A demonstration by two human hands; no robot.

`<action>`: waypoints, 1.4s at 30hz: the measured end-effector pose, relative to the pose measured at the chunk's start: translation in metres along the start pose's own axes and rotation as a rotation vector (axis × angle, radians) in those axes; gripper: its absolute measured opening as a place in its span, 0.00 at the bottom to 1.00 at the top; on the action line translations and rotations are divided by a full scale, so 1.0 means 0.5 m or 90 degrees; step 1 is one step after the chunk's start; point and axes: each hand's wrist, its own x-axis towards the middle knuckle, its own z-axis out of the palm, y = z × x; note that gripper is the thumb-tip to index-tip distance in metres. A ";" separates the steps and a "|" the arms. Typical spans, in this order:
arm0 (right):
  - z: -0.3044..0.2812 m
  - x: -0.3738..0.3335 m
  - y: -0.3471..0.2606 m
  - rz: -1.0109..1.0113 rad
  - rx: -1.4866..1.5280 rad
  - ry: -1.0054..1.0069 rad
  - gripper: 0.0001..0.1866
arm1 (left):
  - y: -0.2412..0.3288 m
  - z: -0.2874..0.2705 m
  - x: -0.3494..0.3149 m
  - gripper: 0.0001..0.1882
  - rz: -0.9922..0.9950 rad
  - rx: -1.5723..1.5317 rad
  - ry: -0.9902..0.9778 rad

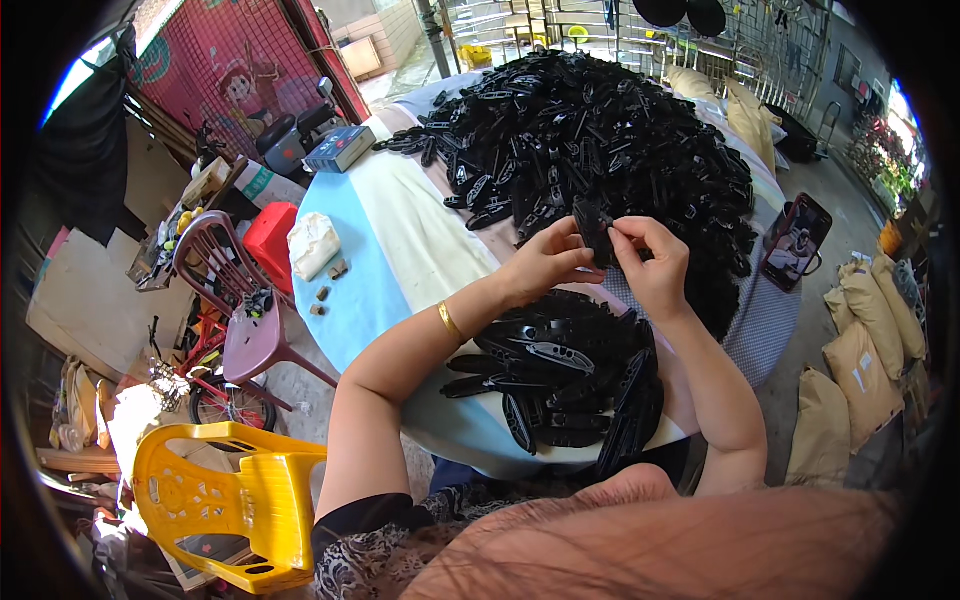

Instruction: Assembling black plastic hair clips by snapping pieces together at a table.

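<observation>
Both hands are raised over the round table, close together. Between them is a dark, elongated plastic piece, tilted upright. My left hand, with a gold bracelet on its wrist, grips the piece from the left. My right hand pinches at its right side with thumb and forefinger. Beyond the hands rises a large heap of similar black plastic pieces. Nearer to me, under my forearms, lies a smaller pile of black pieces, some with slots and holes. Fine details of the held piece are too small to make out.
A striped cloth covers the table. On it are a white crumpled bag, small brown lumps, a dark box and a propped phone. A yellow chair and a purple chair stand left; sacks stand right.
</observation>
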 end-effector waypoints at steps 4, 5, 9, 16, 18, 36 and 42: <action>0.000 0.002 -0.002 -0.151 -0.101 -0.029 0.05 | -0.010 -0.002 0.001 0.16 0.026 0.099 0.027; 0.001 0.002 -0.003 -0.165 -0.119 -0.039 0.05 | -0.011 -0.004 0.001 0.15 0.030 0.120 0.038; -0.001 0.002 -0.001 -0.167 -0.135 -0.044 0.05 | -0.021 -0.013 0.005 0.12 0.042 0.105 0.057; -0.011 0.016 -0.008 -0.045 -0.028 -0.033 0.08 | 0.015 -0.027 0.003 0.14 -0.002 -0.117 0.049; -0.016 0.025 -0.005 -0.264 -0.105 -0.102 0.10 | 0.018 -0.044 0.003 0.12 -0.086 -0.082 0.029; -0.021 0.012 -0.002 -0.375 -0.207 -0.204 0.11 | 0.054 -0.062 -0.003 0.14 -0.215 0.112 -0.006; -0.011 0.012 -0.013 -0.245 -0.155 -0.237 0.09 | 0.070 -0.033 -0.019 0.18 -0.111 0.369 -0.007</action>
